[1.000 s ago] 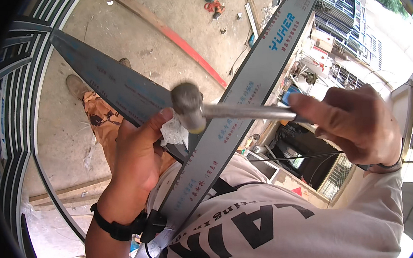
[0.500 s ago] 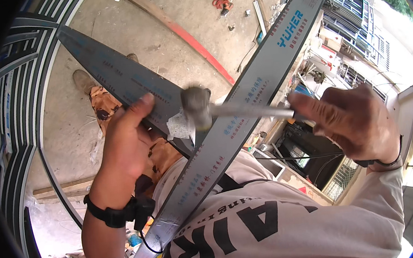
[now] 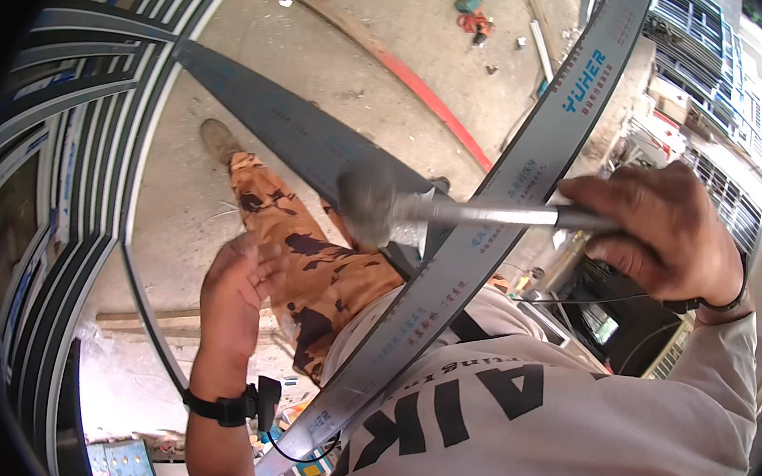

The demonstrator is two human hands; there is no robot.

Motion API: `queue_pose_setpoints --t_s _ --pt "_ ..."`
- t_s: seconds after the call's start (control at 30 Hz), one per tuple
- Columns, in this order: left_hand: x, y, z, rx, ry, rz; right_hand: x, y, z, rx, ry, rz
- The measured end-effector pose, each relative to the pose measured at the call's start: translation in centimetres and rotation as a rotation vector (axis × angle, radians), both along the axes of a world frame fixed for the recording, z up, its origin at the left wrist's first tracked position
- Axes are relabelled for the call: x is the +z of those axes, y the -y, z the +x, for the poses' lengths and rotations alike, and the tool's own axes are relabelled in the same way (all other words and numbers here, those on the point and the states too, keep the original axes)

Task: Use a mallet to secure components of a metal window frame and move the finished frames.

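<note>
My right hand (image 3: 661,227) is wrapped round the dark grip of a mallet (image 3: 474,213). The mallet's metal shaft points left, and its blunt grey head is blurred by motion. Below the head, two long grey metal profiles meet at an angle in front of my body. One profile (image 3: 298,123) runs to the upper left; the other profile (image 3: 525,171) crosses from lower left to upper right, with printed film on it. The mallet head partly hides their joint. My left hand (image 3: 244,273) hovers left of the joint, fingers loosely bent and holding nothing.
Stacked dark frames (image 3: 77,183) stand along the left side. On the concrete floor lie a red-ended strip (image 3: 443,119) and a red-and-green tool (image 3: 473,21). A cluttered bench (image 3: 653,137) and more frames (image 3: 708,37) line the right.
My left hand has come off the upper-left profile and moved down, away from the joint. My right hand keeps the mallet, its head still over the joint. The whole view has shifted.
</note>
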State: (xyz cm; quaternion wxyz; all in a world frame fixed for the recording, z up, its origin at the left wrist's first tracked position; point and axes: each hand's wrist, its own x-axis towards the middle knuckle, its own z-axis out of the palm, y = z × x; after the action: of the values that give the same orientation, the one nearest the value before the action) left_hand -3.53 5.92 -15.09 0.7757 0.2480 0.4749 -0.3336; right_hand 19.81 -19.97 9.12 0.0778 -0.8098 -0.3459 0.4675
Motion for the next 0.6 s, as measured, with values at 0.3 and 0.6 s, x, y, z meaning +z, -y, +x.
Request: queue_pose_setpoints --t_s 0.3,0.6 --pt "9.9 -2.9 -9.9 -0.077 -0.064 0.445 -5.6 1.8 0.2 0.049 0.498 0.18" --pt "23.6 3.6 -18.4 -0.076 -0.271 0.503 -10.9 4.1 2.0 0.256 0.045 0.136"
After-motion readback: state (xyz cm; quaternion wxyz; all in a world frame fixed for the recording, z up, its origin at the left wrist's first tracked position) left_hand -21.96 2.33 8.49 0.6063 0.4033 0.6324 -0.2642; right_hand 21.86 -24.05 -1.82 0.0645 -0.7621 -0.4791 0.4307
